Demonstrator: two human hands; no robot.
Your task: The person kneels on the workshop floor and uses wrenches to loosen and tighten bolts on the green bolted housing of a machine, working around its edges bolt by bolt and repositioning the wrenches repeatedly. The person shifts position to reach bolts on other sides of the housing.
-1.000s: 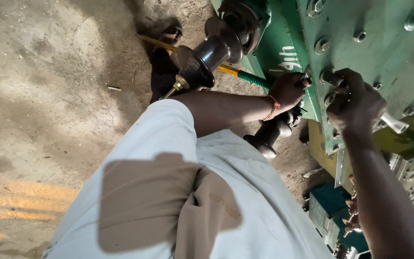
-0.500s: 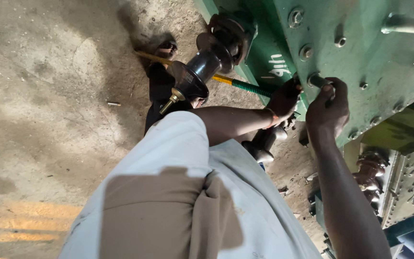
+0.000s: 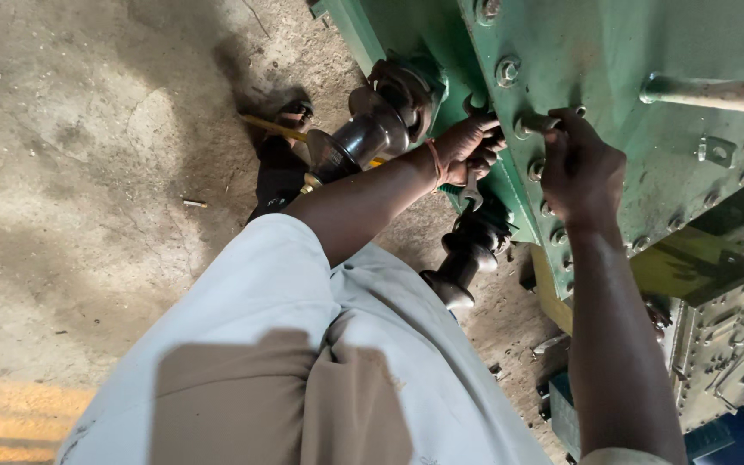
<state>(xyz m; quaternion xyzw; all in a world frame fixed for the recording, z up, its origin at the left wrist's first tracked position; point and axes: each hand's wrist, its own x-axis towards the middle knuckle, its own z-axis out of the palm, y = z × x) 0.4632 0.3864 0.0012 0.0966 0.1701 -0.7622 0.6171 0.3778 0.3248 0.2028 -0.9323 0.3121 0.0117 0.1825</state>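
A green metal tank lid with bolts along its edge fills the upper right. My left hand reaches under the lid's flange and is closed on a small metal spanner, whose end hangs below the fingers. My right hand lies on top of the lid. Its fingers are closed on a short metal cylinder that sits at an edge bolt directly above the left hand. Whether that cylinder is a socket or the bolt itself is hard to tell.
Two dark ribbed insulators stick out from the tank's side below the flange. A yellow rod lies on the concrete floor. A metal pipe crosses the lid at right. Grey metal parts are stacked at lower right.
The view has swung, so the lid sits higher and further right. Both hands stay at the same stretch of flange, and my right hand has closed in over the left at the edge bolt.
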